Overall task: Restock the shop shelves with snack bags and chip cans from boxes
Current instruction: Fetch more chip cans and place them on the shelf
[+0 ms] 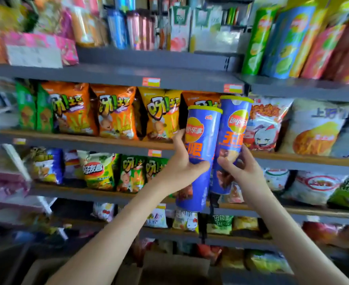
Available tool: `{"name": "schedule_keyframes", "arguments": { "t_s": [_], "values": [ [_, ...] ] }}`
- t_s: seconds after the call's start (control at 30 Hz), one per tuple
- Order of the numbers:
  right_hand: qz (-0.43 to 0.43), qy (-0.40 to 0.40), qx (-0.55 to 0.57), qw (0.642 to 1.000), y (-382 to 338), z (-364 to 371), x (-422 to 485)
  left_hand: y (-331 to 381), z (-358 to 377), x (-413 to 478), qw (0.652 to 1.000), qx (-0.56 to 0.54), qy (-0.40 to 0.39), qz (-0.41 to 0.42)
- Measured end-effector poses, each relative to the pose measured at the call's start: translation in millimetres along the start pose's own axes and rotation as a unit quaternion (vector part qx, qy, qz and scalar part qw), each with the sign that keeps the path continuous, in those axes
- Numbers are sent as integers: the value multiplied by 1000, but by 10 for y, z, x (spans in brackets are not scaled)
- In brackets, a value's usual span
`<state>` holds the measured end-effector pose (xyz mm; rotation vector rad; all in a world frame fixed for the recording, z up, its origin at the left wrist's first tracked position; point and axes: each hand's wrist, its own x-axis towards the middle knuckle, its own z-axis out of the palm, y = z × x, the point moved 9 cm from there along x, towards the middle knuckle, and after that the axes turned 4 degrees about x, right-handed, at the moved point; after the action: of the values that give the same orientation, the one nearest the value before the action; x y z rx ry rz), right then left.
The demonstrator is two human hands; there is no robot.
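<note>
I hold two tall blue Lay's chip cans with yellow lids upright in front of the shelves. My left hand [179, 161] grips the left chip can [200, 140] around its middle. My right hand [241, 169] grips the right chip can [234, 128], which stands slightly higher and leans against the first. Both cans are raised in front of the shelf holding orange and yellow snack bags [116, 114]. A row of chip cans [288, 40] in green, blue, yellow and red stands on the upper right shelf.
Grey shelf boards [128, 77] with price tags run across the view. More snack bags [313, 128] fill the right side and the lower shelves [99, 171]. A cardboard box [169, 266] sits at the bottom, below my arms. Bottles and cartons stand on the top shelf.
</note>
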<state>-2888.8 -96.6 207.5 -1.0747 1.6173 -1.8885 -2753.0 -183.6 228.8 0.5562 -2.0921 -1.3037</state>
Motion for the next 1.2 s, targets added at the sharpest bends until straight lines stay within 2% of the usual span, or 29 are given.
{"name": "schedule_keyframes", "arguments": {
  "t_s": [0.2, 0.47, 0.73, 0.97, 1.2],
  "values": [
    [-56, 25, 15, 998, -633, -426, 333, 729, 30, 480, 997, -2, 15, 74],
    [-131, 78, -41, 988, -1297, -1064, 798, 1462, 111, 1164, 986, -52, 45, 155],
    [-172, 134, -49, 975, -1691, -2280, 1404, 1795, 374, 1872, 971, -98, 114, 187],
    [-153, 90, -62, 982, -1620, -3175, 2416, 1976, 828, 2570, 953, -53, 221, 202],
    [-92, 16, -89, 992, -1454, -3283, 3221, 2019, 1106, 2933, 938, -18, 305, 166]
  ]
}}
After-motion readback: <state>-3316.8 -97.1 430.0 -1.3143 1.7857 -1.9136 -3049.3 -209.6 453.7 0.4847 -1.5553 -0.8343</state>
